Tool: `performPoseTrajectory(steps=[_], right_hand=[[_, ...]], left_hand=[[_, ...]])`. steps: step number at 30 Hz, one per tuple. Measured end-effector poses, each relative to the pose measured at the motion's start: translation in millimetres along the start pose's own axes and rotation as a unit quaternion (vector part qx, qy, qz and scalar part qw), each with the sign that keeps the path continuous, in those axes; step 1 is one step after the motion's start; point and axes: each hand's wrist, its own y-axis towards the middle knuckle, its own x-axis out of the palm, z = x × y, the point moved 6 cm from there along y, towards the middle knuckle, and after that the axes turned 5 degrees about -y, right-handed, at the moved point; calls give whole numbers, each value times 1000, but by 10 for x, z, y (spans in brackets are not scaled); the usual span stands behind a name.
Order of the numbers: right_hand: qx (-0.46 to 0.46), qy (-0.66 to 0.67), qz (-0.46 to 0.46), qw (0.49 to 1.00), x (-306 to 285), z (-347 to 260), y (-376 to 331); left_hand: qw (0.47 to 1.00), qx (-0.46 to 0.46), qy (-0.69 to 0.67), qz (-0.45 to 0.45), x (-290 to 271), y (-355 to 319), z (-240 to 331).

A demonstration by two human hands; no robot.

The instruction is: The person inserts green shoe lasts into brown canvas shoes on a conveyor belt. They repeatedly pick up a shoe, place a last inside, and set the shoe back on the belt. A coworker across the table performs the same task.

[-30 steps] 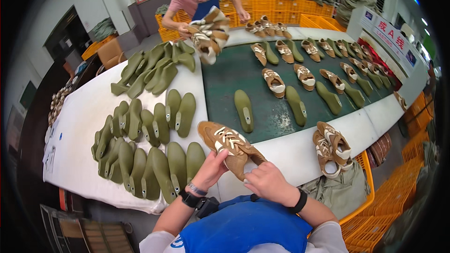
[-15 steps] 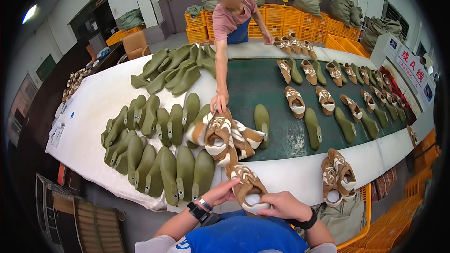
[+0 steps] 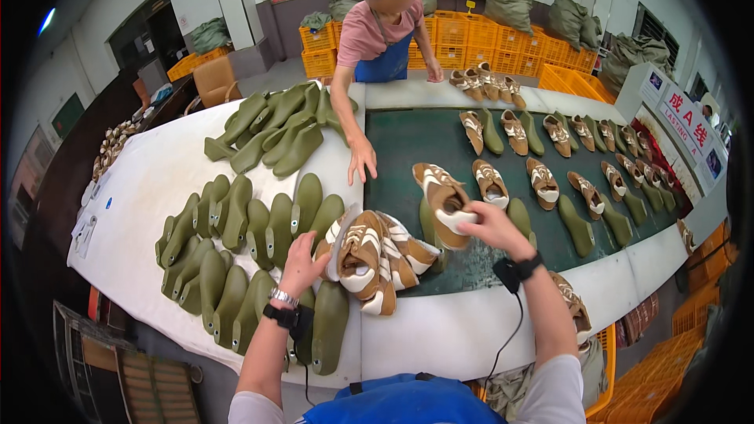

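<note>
My right hand (image 3: 496,229) grips a brown and white sneaker (image 3: 441,198) by its white heel. The sneaker is over the green belt (image 3: 400,145), its toe pointing away from me and hiding part of a green shoe last (image 3: 428,228). My left hand (image 3: 302,265) is open, fingers stretched out, beside a pile of similar sneakers (image 3: 363,259). Whether its fingertips touch the nearest shoe I cannot tell. Below that hand stand several green shoe lasts (image 3: 330,330) on the white cloth.
Across the table a co-worker's open hand (image 3: 362,159) reaches over the belt's left edge. Sneakers and lasts lie in rows along the belt, with more sneakers (image 3: 487,82) on the far ledge. A pair (image 3: 572,302) sits near my right forearm. Orange crates (image 3: 463,35) line the back.
My right hand has carried the sneaker forward and right, over the belt. My left hand has let go of it and moved left, beside the pile. The co-worker's hand has drawn back from the pile.
</note>
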Motion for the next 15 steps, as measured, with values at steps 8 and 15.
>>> performPoseTrajectory(steps=[8,15], right_hand=[[10,-242,-1,970,1016,914,1634],[49,-114,-91,988,1758,1536,1787]], left_hand=[[992,-80,75,-62,438,327,-606],[958,-224,-3,-177,608,245,-618]])
